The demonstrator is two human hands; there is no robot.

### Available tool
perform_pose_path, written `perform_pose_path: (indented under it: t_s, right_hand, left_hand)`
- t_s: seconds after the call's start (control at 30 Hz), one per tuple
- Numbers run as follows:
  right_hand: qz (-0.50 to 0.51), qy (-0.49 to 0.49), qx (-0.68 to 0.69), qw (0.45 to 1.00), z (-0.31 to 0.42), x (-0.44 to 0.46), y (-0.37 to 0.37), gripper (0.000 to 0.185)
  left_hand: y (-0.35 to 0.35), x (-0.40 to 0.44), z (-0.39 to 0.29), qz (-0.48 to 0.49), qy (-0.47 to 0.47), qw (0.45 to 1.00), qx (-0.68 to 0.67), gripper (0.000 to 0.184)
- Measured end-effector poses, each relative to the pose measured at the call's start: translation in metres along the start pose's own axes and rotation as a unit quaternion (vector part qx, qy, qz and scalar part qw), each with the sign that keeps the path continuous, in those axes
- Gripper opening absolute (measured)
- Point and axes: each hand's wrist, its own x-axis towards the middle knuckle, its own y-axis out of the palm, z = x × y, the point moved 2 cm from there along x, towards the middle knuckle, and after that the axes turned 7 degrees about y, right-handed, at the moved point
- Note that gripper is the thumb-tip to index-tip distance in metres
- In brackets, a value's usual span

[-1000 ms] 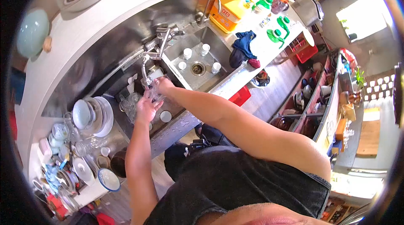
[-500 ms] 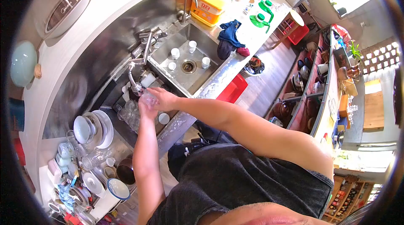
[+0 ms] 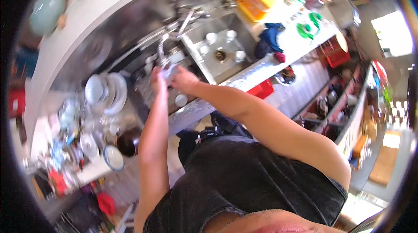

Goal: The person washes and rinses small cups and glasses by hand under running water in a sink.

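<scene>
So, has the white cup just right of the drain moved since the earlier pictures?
No. Against the drain, the white cup sits in the same place, just to its right; the view has shifted, not the cup.

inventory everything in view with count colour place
left basin, right basin: 2, grey, middle
vessel: 1, clear, over left basin
taps: 2, silver, behind basins
cups or stacks: 4, white, right basin
cup: 1, white, left basin
jug: 1, yellow, upper right
cloth pile: 1, mostly blue, upper right
bottles: several, green-topped, right of jug
stacked dishes: several, white, beside left basin
pot: 1, dark, lower left
bowl: 1, blue-rimmed white, lower left
blurred clutter: uncountable, mixed, both sides
shirt: 1, black, bottom middle
left hand, right hand: 2, bare, on vessel
</scene>
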Motion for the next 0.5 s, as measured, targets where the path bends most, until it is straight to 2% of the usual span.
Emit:
perform_pose_path:
  t_s: [0.07,0.1,0.13,0.17,0.2,0.23,0.27,0.3,0.33,0.37,0.43,0.5]
  right_hand:
    - [-0.008,0.033,0.059,0.998,0.003,0.001,-0.003,0.051]
    - [0.045,0.087,0.111,0.989,0.005,0.000,-0.018,0.057]
    - [0.029,0.044,0.158,0.986,-0.011,0.015,-0.002,0.052]
    - [0.061,0.086,0.247,0.963,-0.021,0.022,0.007,0.046]
    - [0.131,0.124,0.332,0.926,-0.026,0.022,0.006,0.046]
    - [0.219,0.157,0.422,0.866,-0.052,0.047,0.052,0.049]
    - [0.250,0.166,0.507,0.808,-0.046,0.036,0.035,0.056]
    - [0.264,0.171,0.546,0.777,-0.046,0.029,0.032,0.063]
    - [0.276,0.174,0.583,0.744,-0.044,0.027,0.028,0.070]
    - [0.286,0.165,0.580,0.745,-0.041,0.028,0.022,0.070]
    - [0.315,0.207,0.613,0.695,-0.039,0.025,0.019,0.078]
    - [0.327,0.206,0.583,0.715,-0.040,0.021,0.016,0.082]
  left_hand:
    - [0.006,-0.034,-0.047,-0.032,-0.003,0.999,-0.031,0.040]
    - [-0.003,-0.037,-0.049,-0.010,-0.034,0.999,-0.034,0.043]
    - [-0.008,-0.035,-0.050,0.017,-0.062,0.997,-0.044,0.046]
    - [-0.013,-0.039,-0.055,0.020,-0.078,0.994,-0.070,0.052]
    - [-0.017,-0.047,-0.059,0.028,-0.096,0.990,-0.097,0.060]
    - [-0.021,-0.051,-0.059,0.011,-0.096,0.990,-0.104,0.062]
    - [-0.027,-0.055,-0.058,-0.002,-0.093,0.990,-0.104,0.062]
    - [-0.033,-0.062,-0.059,-0.008,-0.092,0.994,-0.065,0.062]
    - [-0.040,-0.068,-0.060,-0.015,-0.090,0.996,-0.025,0.062]
    - [-0.047,-0.074,-0.060,-0.034,-0.098,0.994,-0.024,0.062]
    - [-0.065,-0.092,-0.063,-0.063,-0.090,0.994,-0.028,0.061]
    - [-0.084,-0.113,-0.065,-0.089,-0.086,0.992,-0.028,0.057]
